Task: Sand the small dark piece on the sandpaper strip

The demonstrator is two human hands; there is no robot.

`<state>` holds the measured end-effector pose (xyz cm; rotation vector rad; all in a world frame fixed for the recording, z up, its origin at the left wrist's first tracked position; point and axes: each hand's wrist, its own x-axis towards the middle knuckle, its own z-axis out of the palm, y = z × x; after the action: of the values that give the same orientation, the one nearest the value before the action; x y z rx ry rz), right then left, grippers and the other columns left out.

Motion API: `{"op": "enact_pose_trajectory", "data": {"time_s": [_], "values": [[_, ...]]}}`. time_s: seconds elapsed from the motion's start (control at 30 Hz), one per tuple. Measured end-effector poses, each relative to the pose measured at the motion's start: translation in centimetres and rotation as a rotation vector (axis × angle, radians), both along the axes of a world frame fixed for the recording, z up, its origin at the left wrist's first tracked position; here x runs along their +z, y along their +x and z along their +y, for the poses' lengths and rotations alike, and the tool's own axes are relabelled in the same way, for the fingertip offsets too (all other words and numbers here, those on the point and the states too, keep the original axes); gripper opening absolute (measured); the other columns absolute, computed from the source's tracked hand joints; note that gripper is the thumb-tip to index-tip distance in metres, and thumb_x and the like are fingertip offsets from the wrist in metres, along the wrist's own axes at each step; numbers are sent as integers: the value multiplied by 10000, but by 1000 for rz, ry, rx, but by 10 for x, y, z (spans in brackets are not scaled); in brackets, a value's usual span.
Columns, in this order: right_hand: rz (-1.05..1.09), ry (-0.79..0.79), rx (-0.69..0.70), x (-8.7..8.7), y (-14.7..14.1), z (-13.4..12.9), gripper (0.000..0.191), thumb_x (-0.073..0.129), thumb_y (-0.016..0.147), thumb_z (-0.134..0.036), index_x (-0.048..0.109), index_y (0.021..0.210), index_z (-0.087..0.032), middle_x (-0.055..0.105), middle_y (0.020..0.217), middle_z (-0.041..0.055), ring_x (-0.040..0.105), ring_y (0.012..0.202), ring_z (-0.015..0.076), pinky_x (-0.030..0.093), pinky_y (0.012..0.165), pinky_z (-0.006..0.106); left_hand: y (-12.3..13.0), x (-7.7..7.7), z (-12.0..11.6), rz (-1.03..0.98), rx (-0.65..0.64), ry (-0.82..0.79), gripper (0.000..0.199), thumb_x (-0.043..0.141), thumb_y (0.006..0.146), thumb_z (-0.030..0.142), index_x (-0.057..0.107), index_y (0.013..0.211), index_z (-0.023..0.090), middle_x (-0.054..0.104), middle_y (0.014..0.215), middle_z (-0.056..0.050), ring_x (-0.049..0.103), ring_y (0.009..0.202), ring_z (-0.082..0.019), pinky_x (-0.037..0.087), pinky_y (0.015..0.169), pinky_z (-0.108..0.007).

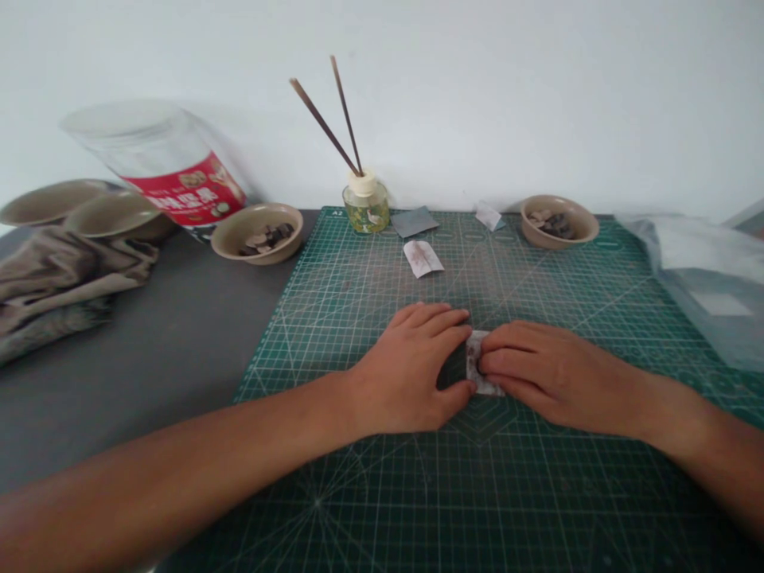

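A small white paper piece (476, 382) with dark smudges lies on the green cutting mat (382, 509). My left hand (411, 366) rests on the mat with thumb and fingers apart, its fingertips touching the paper's left edge. From the right, my right hand (555, 374) has its fingers pressed together over the paper; something small and dark shows at the fingertips, too hidden to name. Farther back on the mat lies another stained white paper (423, 259).
Behind are a bowl of dark and tan pieces (259, 251), a similar bowl (558, 239), a reed diffuser (366, 208), grey sandpaper-like sheet (416, 222) and folded paper (489, 215). A jar (161, 159) and cloth (65, 270) stand left; a plastic bag (710, 278) right.
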<state>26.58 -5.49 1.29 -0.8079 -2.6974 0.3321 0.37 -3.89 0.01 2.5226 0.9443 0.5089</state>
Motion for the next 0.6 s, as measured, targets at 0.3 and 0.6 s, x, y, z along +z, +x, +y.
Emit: {"op": "enact_pose_trajectory", "data": {"time_s": [0.3,0.6], "values": [[34,43,-39,-4,-1,3,161,598,1072,-151,742,1098,-218,805,1093,89,770,949,248,622,842,403,1,4,-1,64,-22,24,607,724,933,439,671,1455,134,619,1650,-151,490,1600,-380,353,1358,-615],[73,-10,4,0,-2,3,151,612,1064,-143,738,1041,-222,798,1032,65,758,897,215,603,820,354,1,5,-2,53,-21,42,593,705,922,401,656,1443,120,620,1642,-158,499,1582,-377,379,1347,-604]]}}
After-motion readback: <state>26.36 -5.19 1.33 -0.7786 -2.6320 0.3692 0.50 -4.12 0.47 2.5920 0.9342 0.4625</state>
